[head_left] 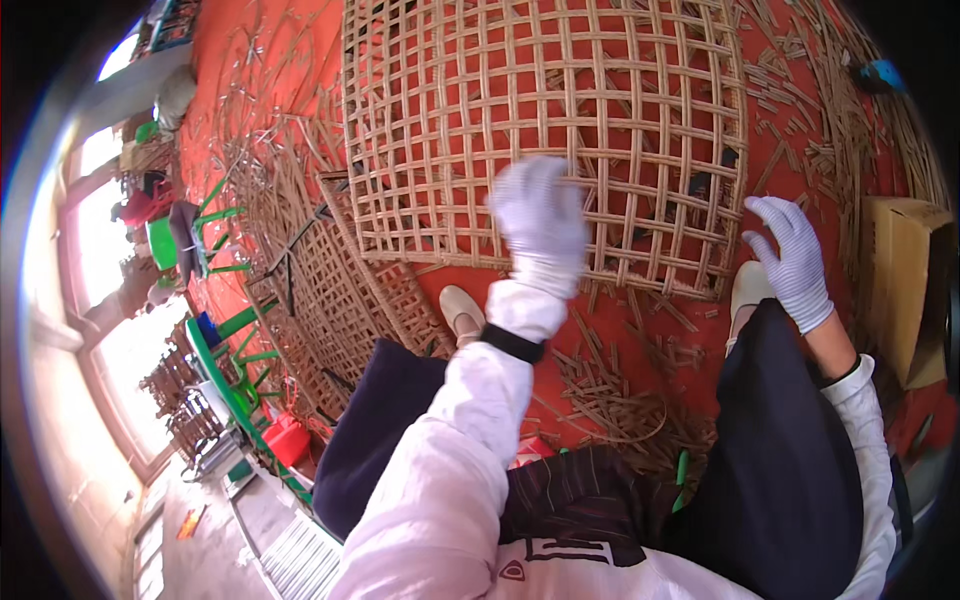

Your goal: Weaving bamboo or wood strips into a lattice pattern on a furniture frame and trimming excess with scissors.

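A large woven rattan panel (470, 150) with an open square grid lies in front of me over the red floor. My left hand (540, 215), in a white glove with a black band on the wrist, is over the panel's near part. Motion smears it, so its fingers and any contact with the strips cannot be made out. Just beyond the panel's right edge is my right hand (795, 265), in a striped white glove. Its thumb and fingers are apart, with nothing in them.
More woven panels (335, 300) lean at the left by my leg. Cut rattan pieces (610, 390) litter the red floor (680, 370). A cardboard box (900, 285) stands at the right. Green stools (165, 245) and a red container (287, 440) are at the left.
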Demonstrator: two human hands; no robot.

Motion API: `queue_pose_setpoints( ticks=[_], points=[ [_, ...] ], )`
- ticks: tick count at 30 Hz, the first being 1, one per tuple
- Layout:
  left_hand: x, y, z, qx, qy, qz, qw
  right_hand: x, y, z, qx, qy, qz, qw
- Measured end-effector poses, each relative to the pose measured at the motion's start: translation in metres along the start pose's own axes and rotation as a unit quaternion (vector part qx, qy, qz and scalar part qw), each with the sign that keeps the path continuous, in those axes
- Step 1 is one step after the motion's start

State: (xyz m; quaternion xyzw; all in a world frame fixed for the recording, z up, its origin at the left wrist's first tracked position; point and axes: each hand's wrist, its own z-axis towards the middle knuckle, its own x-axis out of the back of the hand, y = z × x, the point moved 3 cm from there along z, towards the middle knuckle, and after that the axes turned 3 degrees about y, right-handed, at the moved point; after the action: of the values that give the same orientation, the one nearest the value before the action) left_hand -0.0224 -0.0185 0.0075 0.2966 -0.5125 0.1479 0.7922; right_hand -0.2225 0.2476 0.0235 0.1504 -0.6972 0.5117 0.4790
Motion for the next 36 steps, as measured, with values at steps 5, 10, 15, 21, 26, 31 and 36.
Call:
queue_pose_setpoints(
  ticks=[5, 10, 15, 21, 26, 31, 36],
  points=[
    [0.003, -0.060, -0.003, -0.014, -0.101, 0.035, 0.994, -0.019, -0.018, 0.007, 0.021, 0.000, -0.014, 1.000],
    [0.002, -0.070, -0.005, -0.016, -0.094, 0.044, 0.994, -0.026, -0.032, 0.019, 0.032, -0.001, -0.044, 0.999],
    [0.000, -0.086, -0.002, -0.051, -0.068, 0.022, 0.996, -0.039, -0.037, 0.029, 0.066, 0.033, -0.015, 0.997],
    [0.003, -0.066, 0.004, -0.015, -0.037, 0.033, 0.999, -0.040, 0.000, 0.042, -0.137, 0.054, 0.118, 0.982],
    [-0.006, 0.005, 0.023, -0.105, -0.128, -0.103, 0.981, -0.063, 0.004, 0.061, -0.155, -0.016, 0.229, 0.961],
    [-0.031, 0.031, 0.050, -0.145, -0.215, -0.079, 0.962, -0.085, 0.015, 0.078, -0.196, -0.123, 0.388, 0.892],
    [-0.032, 0.054, 0.050, -0.125, -0.282, 0.040, 0.950, -0.086, 0.020, 0.094, -0.171, -0.149, 0.336, 0.914]
  ],
)
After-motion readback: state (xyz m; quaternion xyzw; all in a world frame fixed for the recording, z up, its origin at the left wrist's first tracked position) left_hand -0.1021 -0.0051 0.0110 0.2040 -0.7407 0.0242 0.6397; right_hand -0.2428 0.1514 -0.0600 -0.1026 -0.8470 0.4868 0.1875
